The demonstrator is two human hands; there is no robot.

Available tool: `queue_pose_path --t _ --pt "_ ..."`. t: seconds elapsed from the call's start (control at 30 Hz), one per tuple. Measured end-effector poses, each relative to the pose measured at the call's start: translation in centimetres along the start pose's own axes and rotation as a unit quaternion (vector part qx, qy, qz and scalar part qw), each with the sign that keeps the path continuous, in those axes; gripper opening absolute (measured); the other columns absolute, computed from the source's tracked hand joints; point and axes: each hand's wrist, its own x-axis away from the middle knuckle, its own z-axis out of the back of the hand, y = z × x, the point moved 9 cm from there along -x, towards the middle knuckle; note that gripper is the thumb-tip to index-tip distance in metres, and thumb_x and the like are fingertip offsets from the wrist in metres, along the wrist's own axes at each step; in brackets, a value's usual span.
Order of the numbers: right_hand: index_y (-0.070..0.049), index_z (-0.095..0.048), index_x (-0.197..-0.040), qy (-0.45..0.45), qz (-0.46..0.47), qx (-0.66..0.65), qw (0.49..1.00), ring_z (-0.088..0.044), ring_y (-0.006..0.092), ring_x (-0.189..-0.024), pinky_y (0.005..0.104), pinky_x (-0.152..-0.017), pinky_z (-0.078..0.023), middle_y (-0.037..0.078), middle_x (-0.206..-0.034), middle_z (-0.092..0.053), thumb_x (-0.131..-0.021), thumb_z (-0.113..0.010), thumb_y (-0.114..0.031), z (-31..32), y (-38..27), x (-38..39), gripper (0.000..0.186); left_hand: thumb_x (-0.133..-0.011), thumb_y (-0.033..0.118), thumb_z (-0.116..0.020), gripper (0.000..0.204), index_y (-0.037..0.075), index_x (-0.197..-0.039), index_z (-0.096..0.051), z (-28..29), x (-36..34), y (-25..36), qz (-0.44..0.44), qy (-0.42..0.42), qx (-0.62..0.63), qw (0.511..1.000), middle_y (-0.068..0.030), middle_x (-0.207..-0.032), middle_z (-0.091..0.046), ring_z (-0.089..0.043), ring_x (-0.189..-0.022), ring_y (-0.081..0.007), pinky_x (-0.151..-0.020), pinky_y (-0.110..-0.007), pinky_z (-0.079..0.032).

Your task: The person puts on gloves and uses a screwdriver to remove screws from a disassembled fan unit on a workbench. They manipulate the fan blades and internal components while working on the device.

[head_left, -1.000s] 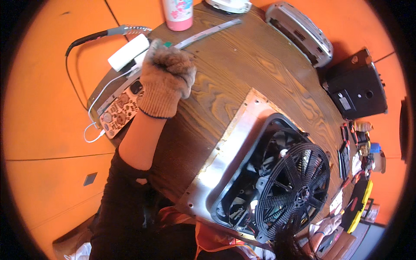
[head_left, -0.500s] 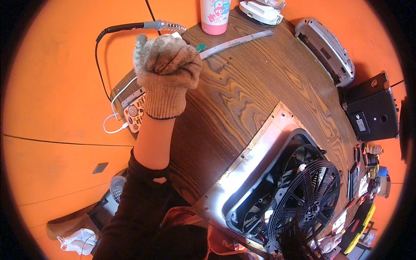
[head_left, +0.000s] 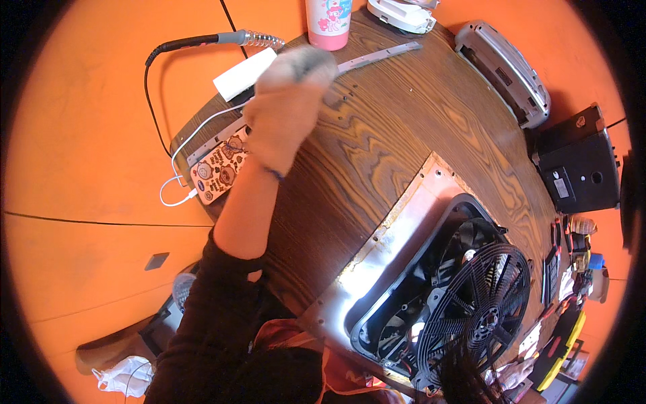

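My left hand [head_left: 295, 77], in a tan knit glove and smeared by motion, is raised over the table's far left, near a white box-shaped item [head_left: 242, 74], a pale metal strip [head_left: 380, 55] and a phone with a patterned case [head_left: 214, 172] on a white cable. I cannot see whether it holds anything. What seems to be my right hand [head_left: 513, 370], pale-gloved, is mostly hidden at lower right behind dark hair and the round black fan guard [head_left: 488, 316]. That guard rests over a black housing with fans [head_left: 397, 323], set in a rusty-edged metal plate [head_left: 377, 246].
A soldering iron [head_left: 222, 40], pink-based cup [head_left: 326, 23] and white device [head_left: 400, 15] line the wooden table's [head_left: 343, 155] back. A silver appliance [head_left: 501, 74] and black box [head_left: 579, 161] stand right, above jumbled tools [head_left: 555, 269]. An orange wall [head_left: 81, 135] borders the left.
My gloved left fist first moved toward the upper left of the table, then swung slightly rightward and blurred, uncovering the white box-shaped item and more of the phone. The whole view shifted right.
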Motion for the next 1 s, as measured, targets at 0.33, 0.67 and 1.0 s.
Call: queue_pose_path --t 0.33,0.67,1.0 --pt "-0.013 -0.058 -0.135 0.133 0.119 -0.026 0.984 -0.056 0.0327 -0.12 0.0432 -0.102 -0.046 0.017 -0.13 -0.058 -0.099 -0.055 -0.03 -2.5 1.6 -0.6 0.04 -0.094 0.023 -0.058 0.022 0.015 -0.112 -0.07 -7.8 2.2 0.0 -0.377 -0.086 -0.54 0.747 -0.0076 -0.112 -0.065 -0.058 -0.113 -0.0263 -0.093 -0.038 -0.051" --pt "-0.007 -0.049 -0.136 0.111 0.031 -0.002 0.993 -0.06 0.0369 -0.109 0.0418 -0.089 -0.052 0.019 -0.119 -0.057 -0.08 -0.074 -0.018 -0.8 0.1 0.4 0.063 -0.095 0.031 -0.059 0.032 0.005 -0.108 -0.071 -6.1 -2.1 -2.5 -0.199 -0.077 -0.339 0.916 -0.0172 -0.107 -0.067 -0.062 -0.104 -0.0352 -0.093 -0.043 -0.047" --pt "-0.004 -0.059 -0.112 0.157 -0.068 -0.692 0.701 -0.062 0.0111 -0.068 0.0241 -0.062 -0.05 0.005 -0.085 -0.068 -0.105 -0.053 -0.029 15.1 -3.5 3.8 0.027 -0.102 0.018 -0.057 0.02 0.001 -0.111 -0.063 -1.7 8.2 6.8 0.029 -0.136 0.423 0.895 -0.0088 -0.108 -0.066 -0.063 -0.095 -0.0184 -0.083 -0.031 -0.054"
